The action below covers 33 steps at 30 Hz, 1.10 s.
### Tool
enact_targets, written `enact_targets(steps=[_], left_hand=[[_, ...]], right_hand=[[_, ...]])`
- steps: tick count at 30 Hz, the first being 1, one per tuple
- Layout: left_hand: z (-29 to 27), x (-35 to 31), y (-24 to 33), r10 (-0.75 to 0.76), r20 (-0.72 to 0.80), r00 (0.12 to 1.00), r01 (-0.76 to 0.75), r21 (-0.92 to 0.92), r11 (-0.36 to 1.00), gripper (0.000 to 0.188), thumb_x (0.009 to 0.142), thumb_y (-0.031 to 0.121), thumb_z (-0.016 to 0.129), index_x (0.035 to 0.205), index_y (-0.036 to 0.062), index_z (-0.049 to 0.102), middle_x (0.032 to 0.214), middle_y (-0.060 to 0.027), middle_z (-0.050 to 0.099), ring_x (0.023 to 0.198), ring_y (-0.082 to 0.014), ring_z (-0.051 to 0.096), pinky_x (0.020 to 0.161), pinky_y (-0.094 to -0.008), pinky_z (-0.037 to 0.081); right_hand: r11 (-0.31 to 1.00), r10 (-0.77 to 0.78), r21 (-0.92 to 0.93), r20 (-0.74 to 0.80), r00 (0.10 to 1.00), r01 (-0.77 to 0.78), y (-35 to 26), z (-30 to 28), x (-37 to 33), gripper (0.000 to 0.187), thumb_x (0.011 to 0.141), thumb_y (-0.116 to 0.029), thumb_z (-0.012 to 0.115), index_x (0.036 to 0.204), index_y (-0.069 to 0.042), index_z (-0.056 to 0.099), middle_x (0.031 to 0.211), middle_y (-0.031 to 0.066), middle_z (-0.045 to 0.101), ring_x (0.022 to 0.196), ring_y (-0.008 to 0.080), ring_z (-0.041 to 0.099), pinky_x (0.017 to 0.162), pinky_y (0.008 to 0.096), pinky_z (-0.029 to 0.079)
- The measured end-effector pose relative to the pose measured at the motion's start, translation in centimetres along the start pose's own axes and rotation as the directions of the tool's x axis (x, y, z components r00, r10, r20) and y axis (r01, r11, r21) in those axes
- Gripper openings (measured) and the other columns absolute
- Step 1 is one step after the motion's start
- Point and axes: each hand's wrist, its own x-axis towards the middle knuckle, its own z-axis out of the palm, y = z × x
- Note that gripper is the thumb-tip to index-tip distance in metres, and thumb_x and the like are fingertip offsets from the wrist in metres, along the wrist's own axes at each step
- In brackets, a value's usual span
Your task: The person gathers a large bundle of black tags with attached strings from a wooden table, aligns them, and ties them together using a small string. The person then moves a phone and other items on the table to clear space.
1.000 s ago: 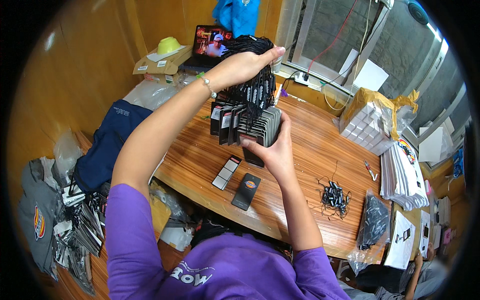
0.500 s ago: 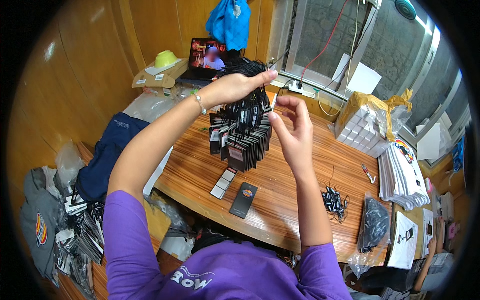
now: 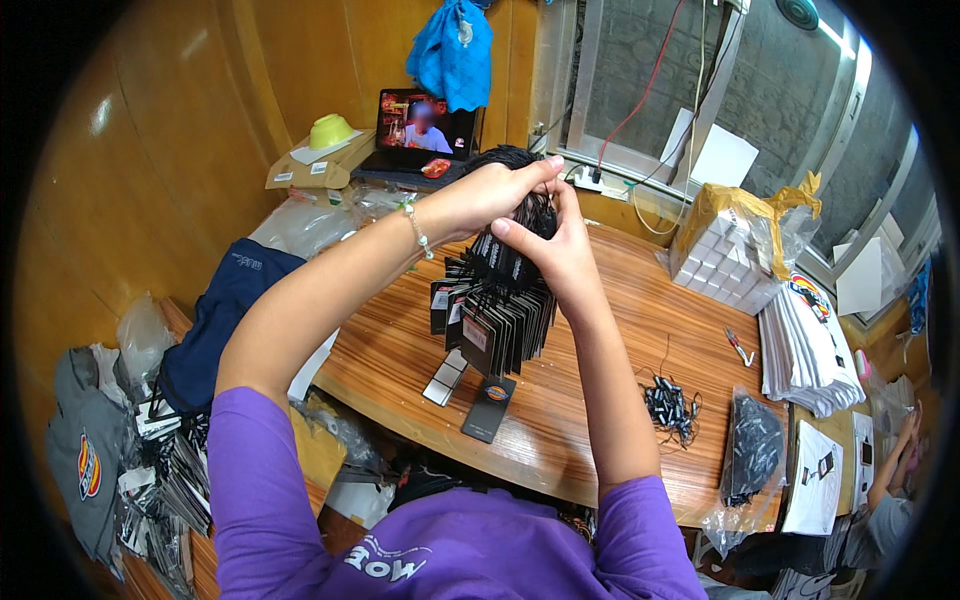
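Observation:
A thick bunch of black hang tags [image 3: 505,330] hangs by its black strings [image 3: 508,157] above the table. My left hand [image 3: 485,197] is closed round the gathered strings near the top, its thumb pointing right. My right hand [image 3: 560,255] is closed on the same strings from the right side, its fingertips close to the left thumb; part of its grip is hidden. Below the bunch, a single black tag with a coloured logo [image 3: 492,410] lies on the wooden table beside a strip of white labels [image 3: 445,378].
A pile of loose black strings [image 3: 670,408] lies right on the table, near a bag of black strings [image 3: 752,450] and a small red-and-white tool [image 3: 740,346]. Folded white garments [image 3: 810,355] and a box of white packets [image 3: 728,262] stand farther right. An open laptop [image 3: 425,128] is at the back.
My right hand has moved left and up onto the strings, where it was apart before. The hanging bunch has come nearer and lower, now partly covering the single tag and the label strip.

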Motion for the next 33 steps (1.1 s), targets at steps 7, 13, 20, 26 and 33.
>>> enact_targets(steps=[7,13,20,26,33], left_hand=[[0.1,1.5,0.1,-0.049,0.012,0.999,0.045,0.236,0.971,0.074,0.078,0.065,0.045,0.108,-0.0011,0.06,0.082,-0.0146,0.062,0.071,-0.0159,0.057,0.063,-0.0259,0.045],[0.3,1.3,0.4,0.089,0.04,0.995,-0.097,0.342,0.935,0.085,0.078,0.071,0.035,0.111,-0.0043,0.056,0.102,-0.0246,0.059,0.092,-0.026,0.058,0.08,-0.0309,0.044],[0.3,1.2,-0.4,0.382,0.225,0.897,-0.426,0.673,0.604,0.05,0.092,0.046,0.022,0.099,0.0046,0.049,0.056,-0.0186,0.051,0.051,-0.0296,0.054,0.049,-0.0423,0.04],[0.4,0.9,1.1,0.18,0.245,0.953,-0.302,0.691,0.657,0.072,0.092,0.053,0.009,0.105,-0.0031,0.053,0.076,-0.0254,0.058,0.065,-0.035,0.058,0.069,-0.0412,0.043],[0.8,0.8,0.1,0.36,0.21,0.909,-0.416,0.525,0.742,0.077,0.089,0.058,0.007,0.111,-0.0014,0.05,0.092,-0.0308,0.057,0.094,-0.0359,0.057,0.083,-0.0345,0.041]], right_hand=[[0.955,-0.176,-0.243,-0.01,0.984,0.169,0.4,-0.5,0.2,0.077,0.06,-0.021,0.078,0.119,0.002,0.035,0.102,0.013,0.053,0.096,0.0215,0.054,0.084,0.0314,0.042],[0.854,-0.339,-0.461,-0.14,0.93,0.241,0.6,0.0,0.2,0.079,0.064,-0.021,0.075,0.124,0.007,0.031,0.098,0.0215,0.058,0.087,0.0246,0.061,0.076,0.0314,0.046],[0.891,-0.291,-0.406,-0.164,0.943,0.204,1.6,-1.0,1.2,0.078,0.065,-0.019,0.073,0.125,0.007,0.03,0.099,0.0221,0.058,0.096,0.0262,0.058,0.081,0.0327,0.044],[0.886,-0.349,-0.396,-0.222,0.911,0.243,0.9,-0.8,2.0,0.087,0.061,-0.015,0.075,0.129,0.002,0.025,0.108,0.0219,0.052,0.102,0.0261,0.053,0.089,0.0333,0.04],[0.914,-0.355,-0.31,-0.3,0.885,0.261,0.7,-0.1,2.0,0.081,0.066,-0.008,0.072,0.127,0.0,0.019,0.099,0.0164,0.054,0.094,0.0204,0.053,0.085,0.0308,0.04]])
